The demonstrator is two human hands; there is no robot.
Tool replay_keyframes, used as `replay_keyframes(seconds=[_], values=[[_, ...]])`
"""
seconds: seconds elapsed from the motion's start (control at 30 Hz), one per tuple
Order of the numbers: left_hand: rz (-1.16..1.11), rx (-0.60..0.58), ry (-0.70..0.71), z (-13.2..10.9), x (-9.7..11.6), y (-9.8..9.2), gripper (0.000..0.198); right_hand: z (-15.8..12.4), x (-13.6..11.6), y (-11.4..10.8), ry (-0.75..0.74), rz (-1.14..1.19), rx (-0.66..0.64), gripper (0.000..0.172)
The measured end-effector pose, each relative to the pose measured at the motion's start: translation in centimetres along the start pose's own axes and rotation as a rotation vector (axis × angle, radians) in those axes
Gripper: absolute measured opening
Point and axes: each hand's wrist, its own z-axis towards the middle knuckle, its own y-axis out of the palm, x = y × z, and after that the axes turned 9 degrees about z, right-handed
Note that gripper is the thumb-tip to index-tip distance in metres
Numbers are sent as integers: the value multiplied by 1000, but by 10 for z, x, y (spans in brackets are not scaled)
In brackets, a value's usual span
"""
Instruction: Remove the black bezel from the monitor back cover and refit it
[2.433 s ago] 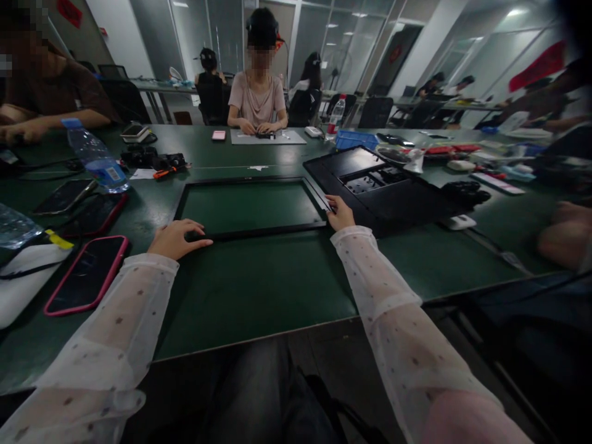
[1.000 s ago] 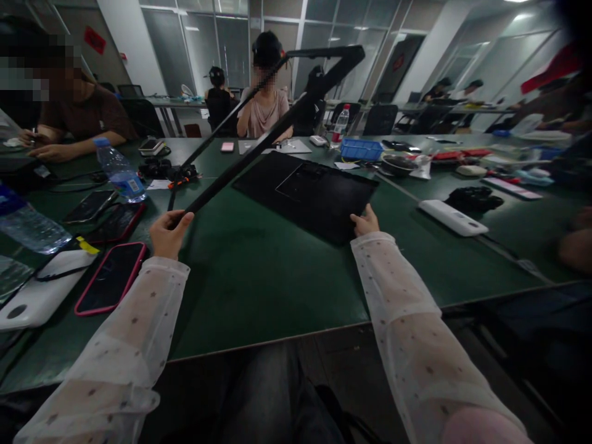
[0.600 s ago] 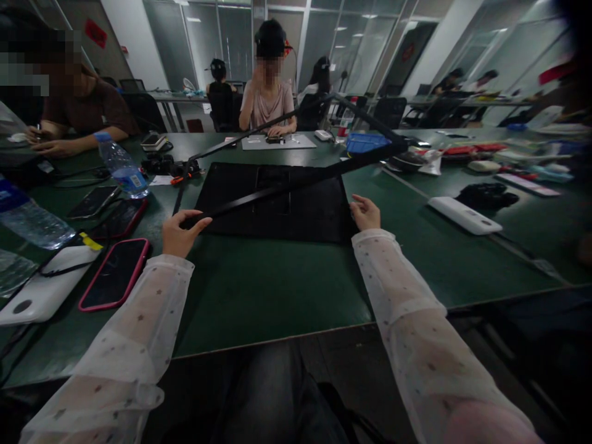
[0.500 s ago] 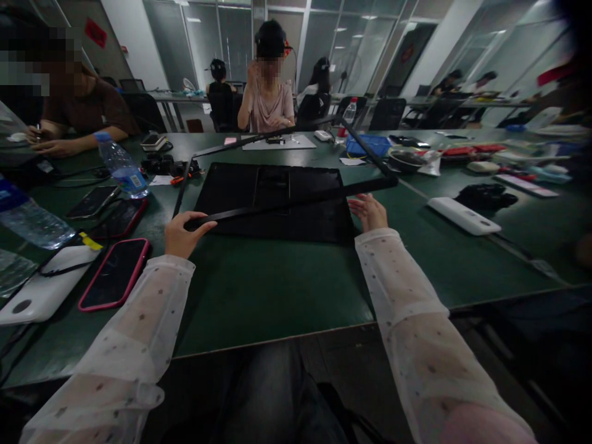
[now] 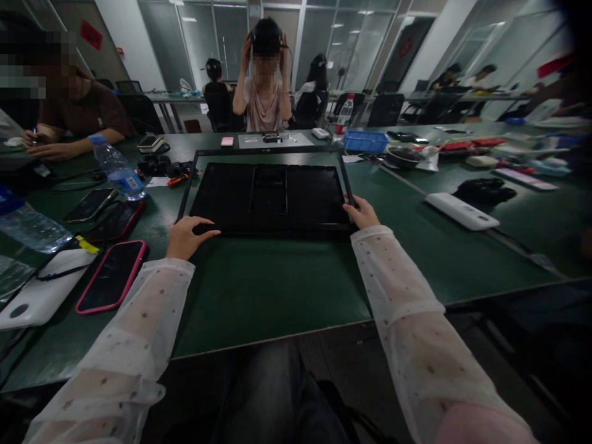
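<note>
Both my hands rest on the black frame (image 5: 266,150) on the green table (image 5: 268,290).
Left hand (image 5: 187,236) fingers apart, near-left corner; right hand (image 5: 363,214) fingers curled on near-right corner; frame surrounds black panel (image 5: 271,197).

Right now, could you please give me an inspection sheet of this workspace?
Surface: green table, dark and matte.
Job's things: black frame lies flat around the black panel.
Clutter: water bottle, pink-cased phone, white bar, blue tray.
Hands: left hand flat, fingers on the frame's near left corner; right hand on its near right corner, grip unclear.
Cables: black cord across a white pad at far left.
Surroundings: a person opposite, another person at left, glass partitions behind.
</note>
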Motion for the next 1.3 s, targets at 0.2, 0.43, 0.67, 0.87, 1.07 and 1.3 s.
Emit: replay_keyframes(seconds=[0.2, 0.43, 0.67, 0.87, 1.07, 1.3], values=[[53, -143, 90, 0, -3, 6, 29, -7, 1, 15, -76, -242, 158, 45], [262, -166, 48, -2, 4, 3, 30, -10, -2, 23, -31, -300, 179, 49], [273, -220, 40, 3, 6, -2, 44, -9, 3, 21, -54, -253, 187, 52], [272, -214, 60, 0, 12, -5, 51, -6, 15, 17, -85, -273, 131, 48], [264, 136, -235, 0, -5, -7, 44, -6, 20, 16, -112, -306, 130, 49], [168, -45, -436, 5, -21, -4, 49, -7, 27, 17, -79, -279, 110, 48]])
